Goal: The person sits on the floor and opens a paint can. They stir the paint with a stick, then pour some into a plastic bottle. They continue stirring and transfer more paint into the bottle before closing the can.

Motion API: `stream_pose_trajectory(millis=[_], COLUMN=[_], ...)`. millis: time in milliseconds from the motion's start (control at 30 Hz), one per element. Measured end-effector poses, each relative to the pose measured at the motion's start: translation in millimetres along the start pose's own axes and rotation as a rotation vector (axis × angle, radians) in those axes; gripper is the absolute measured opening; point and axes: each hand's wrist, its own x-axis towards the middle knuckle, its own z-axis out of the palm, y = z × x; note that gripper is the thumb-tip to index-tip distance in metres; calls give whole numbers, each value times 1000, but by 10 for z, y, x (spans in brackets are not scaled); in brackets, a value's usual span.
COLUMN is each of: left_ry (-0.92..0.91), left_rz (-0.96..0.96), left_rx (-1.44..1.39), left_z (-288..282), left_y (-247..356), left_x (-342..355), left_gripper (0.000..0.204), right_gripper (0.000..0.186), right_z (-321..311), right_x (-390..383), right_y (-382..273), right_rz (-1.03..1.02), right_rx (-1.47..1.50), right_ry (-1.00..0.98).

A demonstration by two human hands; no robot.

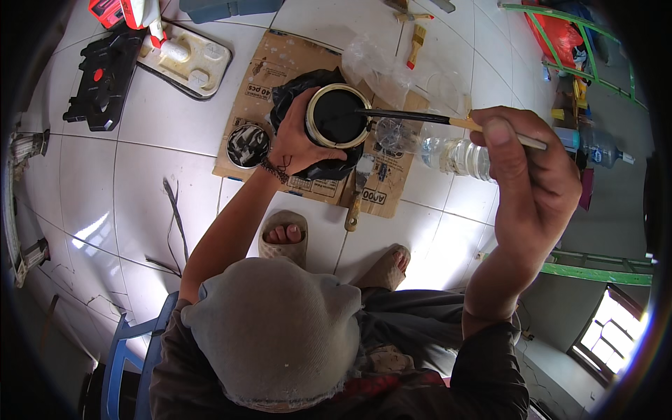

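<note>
My left hand (299,136) is closed around an open tin of black paint (334,112), which sits in crumpled black plastic (287,94) on a flattened cardboard sheet (245,70). In my right hand (521,164) is a slim wooden stick (458,122), coated black along its far half, its tip over or in the paint. A clear bottle with liquid (458,159) is just left of that hand. Beside the tin are a paint-smeared round lid (247,147) and, below a clear plastic container (392,133), a flat tool with a wooden handle (352,213).
A paintbrush (416,45) and clear bag (364,63) lie beyond the tin. A black plastic case (94,80), grimy tray (203,52) and spray bottle (150,28) are upper left. A blue chair (122,364) is lower left; green metal rails (595,271) and a water jug (602,150) are right.
</note>
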Motion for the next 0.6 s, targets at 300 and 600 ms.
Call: stream_pose_trajectory(millis=[300,600], left_ry=[2,31], left_rz=[-6,-6], left_rx=[-2,-44], left_z=[1,12], left_y=[29,13], left_x=[4,-4], left_gripper=[123,120], right_gripper=[19,17], right_z=[-8,61], right_x=[10,19], right_y=[40,54], right_rz=[-12,42], right_rx=[-22,-26], right_ry=[-26,-56])
